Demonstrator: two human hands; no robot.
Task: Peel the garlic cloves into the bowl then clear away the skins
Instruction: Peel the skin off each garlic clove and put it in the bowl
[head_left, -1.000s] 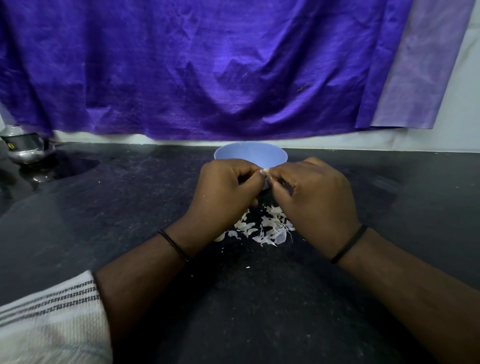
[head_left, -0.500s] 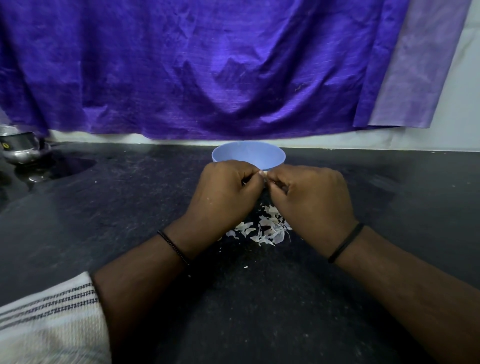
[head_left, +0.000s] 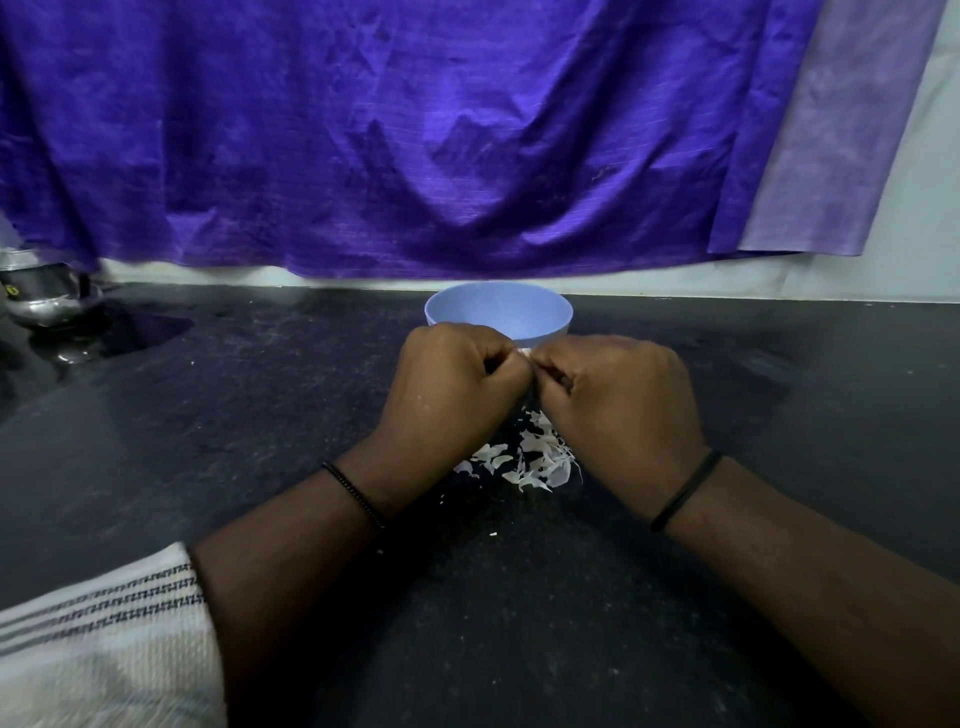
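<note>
A pale blue bowl (head_left: 498, 310) stands on the black counter (head_left: 260, 415), just beyond my hands. My left hand (head_left: 447, 389) and my right hand (head_left: 618, 395) meet fingertip to fingertip in front of the bowl. Between them they pinch a small white garlic clove (head_left: 524, 353), of which only a sliver shows. Below the hands lies a heap of white garlic skins (head_left: 530, 460) on the counter, partly hidden by both hands. The inside of the bowl is out of sight from this angle.
A shiny steel pot (head_left: 44, 296) sits at the counter's far left. A purple cloth (head_left: 415, 130) hangs along the back wall down to the counter. Tiny skin flecks (head_left: 492, 533) lie nearer to me.
Both hands stay pressed together at the clove, with only slight shifts of the fingers. The skin heap and the bowl have not moved.
</note>
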